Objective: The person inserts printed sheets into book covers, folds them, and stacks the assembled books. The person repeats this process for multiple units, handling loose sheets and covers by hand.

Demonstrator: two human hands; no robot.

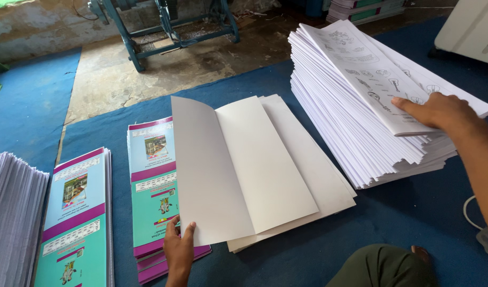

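White cover (222,170) lifted open in the left hand's (179,250) pinching grip, right hand (440,111) flat, gripping nothing, on the leaning sheets (355,122), which could slide.

A blue mat (318,250) covers most of the floor, with bare, stained concrete (148,74) showing beyond it. A teal metal machine frame (164,26) stands on that concrete against a worn, patchy wall (36,26). Soft daylight falls evenly, and a white cabinet (469,26) sits at the far right.
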